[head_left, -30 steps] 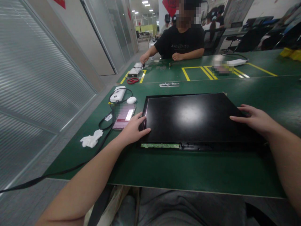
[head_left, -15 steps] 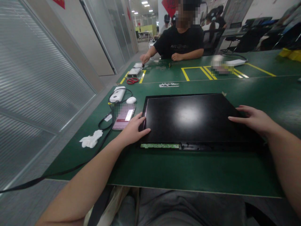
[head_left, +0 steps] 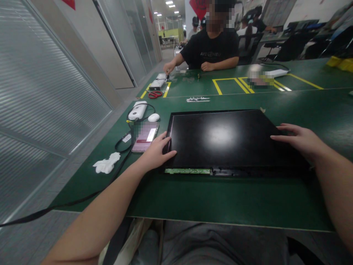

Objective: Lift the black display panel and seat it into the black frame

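Note:
A black LCD screen panel lies face up on the green table, with a bright reflection on its surface. Along its near edge runs a strip of green circuit board. My left hand grips the left edge of the panel, thumb on the face and fingers at the side. At the opposite edge my right hand holds the panel, its thumb toward the face and its fingers stretched along the side. The undersides of both hands are hidden. Just left of my left hand lies a phone with its display lit.
A white power bank, a white earbud case, a black cable and crumpled tissue lie on the left. Beyond the panel are red scissors and thin white strips. A person sits across the table.
My right thumb has shifted slightly right, toward the panel's edge. My left hand and the panel stay in place.

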Action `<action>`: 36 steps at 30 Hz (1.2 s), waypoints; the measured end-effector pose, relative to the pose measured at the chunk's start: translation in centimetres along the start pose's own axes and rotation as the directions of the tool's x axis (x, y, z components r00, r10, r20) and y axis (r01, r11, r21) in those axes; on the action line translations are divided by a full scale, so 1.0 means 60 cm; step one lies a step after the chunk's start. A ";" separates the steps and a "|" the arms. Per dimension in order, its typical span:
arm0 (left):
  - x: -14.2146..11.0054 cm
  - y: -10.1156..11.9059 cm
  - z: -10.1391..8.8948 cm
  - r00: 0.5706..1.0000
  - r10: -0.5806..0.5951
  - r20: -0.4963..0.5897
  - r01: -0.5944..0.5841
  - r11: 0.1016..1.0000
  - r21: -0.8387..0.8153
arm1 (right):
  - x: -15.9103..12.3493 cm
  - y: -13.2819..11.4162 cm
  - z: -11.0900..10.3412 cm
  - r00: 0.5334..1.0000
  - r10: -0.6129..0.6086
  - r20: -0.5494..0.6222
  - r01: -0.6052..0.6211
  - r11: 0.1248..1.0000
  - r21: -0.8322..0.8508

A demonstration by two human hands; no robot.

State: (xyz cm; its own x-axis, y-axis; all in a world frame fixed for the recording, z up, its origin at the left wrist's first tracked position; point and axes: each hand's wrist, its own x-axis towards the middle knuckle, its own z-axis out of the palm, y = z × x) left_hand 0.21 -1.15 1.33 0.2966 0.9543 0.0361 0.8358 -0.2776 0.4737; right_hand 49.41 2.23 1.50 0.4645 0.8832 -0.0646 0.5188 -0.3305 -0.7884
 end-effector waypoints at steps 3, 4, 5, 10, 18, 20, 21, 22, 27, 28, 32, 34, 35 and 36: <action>0.000 -0.001 0.001 1.000 0.003 -0.002 -0.003 1.000 0.006 | 0.005 0.003 -0.006 0.999 -0.035 0.032 0.039 0.990 -0.135; 0.000 -0.002 0.001 1.000 0.008 -0.008 -0.008 1.000 0.006 | 0.007 0.004 -0.008 0.997 -0.063 0.051 0.071 0.984 -0.164; 0.000 -0.002 0.002 1.000 0.014 -0.011 -0.014 1.000 0.008 | 0.007 0.004 -0.009 0.993 -0.092 0.069 0.104 0.978 -0.182; 0.001 0.003 0.001 1.000 -0.002 0.008 0.002 0.999 0.036 | 0.003 -0.005 -0.010 0.994 -0.093 0.054 0.103 0.967 -0.234; -0.001 0.003 0.001 1.000 -0.011 -0.002 0.011 0.999 0.050 | -0.004 -0.018 -0.013 0.999 0.027 -0.037 -0.035 0.969 -0.244; -0.001 0.002 0.001 1.000 -0.024 -0.006 0.025 0.998 0.061 | -0.003 -0.018 -0.015 0.999 0.032 -0.042 -0.042 0.962 -0.271; -0.002 0.001 0.002 1.000 -0.026 -0.007 0.027 0.997 0.065 | -0.003 -0.017 -0.016 0.999 0.025 -0.038 -0.035 0.958 -0.285; -0.002 0.002 0.002 1.000 -0.024 -0.008 0.025 0.997 0.067 | -0.002 -0.016 -0.016 0.999 0.014 -0.030 -0.022 0.953 -0.301; 0.000 -0.002 0.007 1.000 0.019 0.008 -0.019 0.999 0.041 | 0.003 -0.008 -0.015 0.999 -0.037 0.013 0.039 0.911 -0.411; 0.000 -0.004 0.008 1.000 0.023 0.011 -0.023 0.999 0.039 | 0.005 -0.006 -0.015 0.999 -0.042 0.021 0.047 0.903 -0.427; 0.005 -0.014 0.011 0.999 0.031 0.005 -0.032 0.999 0.024 | 0.013 -0.001 -0.018 0.998 -0.044 0.038 0.057 0.880 -0.471; 0.007 -0.015 0.010 0.999 0.041 0.004 -0.042 0.999 0.023 | 0.016 0.000 -0.018 0.998 -0.032 0.047 0.051 0.869 -0.493; 0.007 -0.014 0.009 0.999 0.045 0.005 -0.045 0.999 0.029 | 0.017 0.000 -0.018 0.998 -0.026 0.051 0.048 0.864 -0.501; 0.007 -0.012 0.009 0.999 0.046 0.010 -0.046 0.998 0.038 | 0.018 0.000 -0.018 0.998 -0.021 0.054 0.046 0.860 -0.509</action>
State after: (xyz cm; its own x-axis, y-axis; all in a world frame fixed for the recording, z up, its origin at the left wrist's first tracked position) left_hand -0.05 -0.62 0.52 0.3394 0.9394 0.0489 0.8381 -0.3256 0.4378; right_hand 50.69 2.81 2.10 0.4139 0.9067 -0.0809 0.8323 -0.4129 -0.3698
